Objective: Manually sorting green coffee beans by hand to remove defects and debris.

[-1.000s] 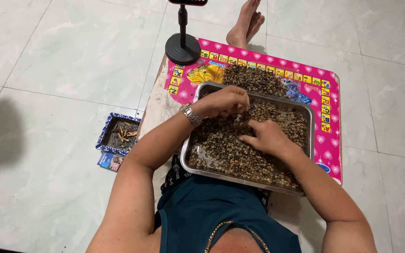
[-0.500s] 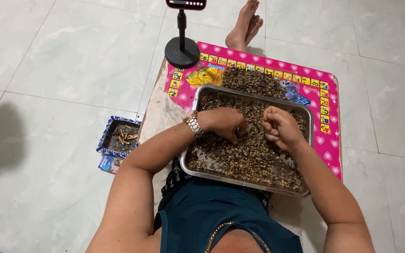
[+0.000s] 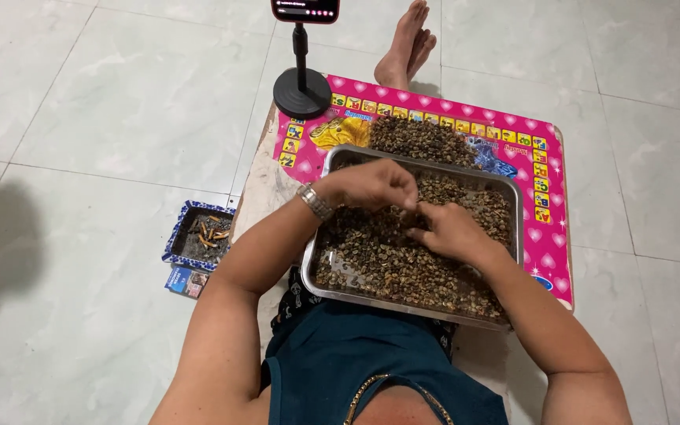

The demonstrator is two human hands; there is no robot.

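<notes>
1. Here, you are curling your left hand [image 3: 371,185] over the brown beans [image 3: 379,256] in the metal tray [image 3: 517,206], fingertips bunched; whether they are pinching a bean, I cannot tell.
2. You are resting your right hand [image 3: 449,232] loosely spread on the beans, just beside the left.
3. The tray is sitting on a pink mat [image 3: 548,236], near a second bean pile [image 3: 419,140].

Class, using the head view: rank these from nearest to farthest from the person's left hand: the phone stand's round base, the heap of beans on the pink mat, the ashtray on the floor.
From the left hand:
1. Heap of beans, just beyond the tray.
2. Phone stand base, beyond, at the mat's corner.
3. Ashtray, on the floor off to the left.
</notes>
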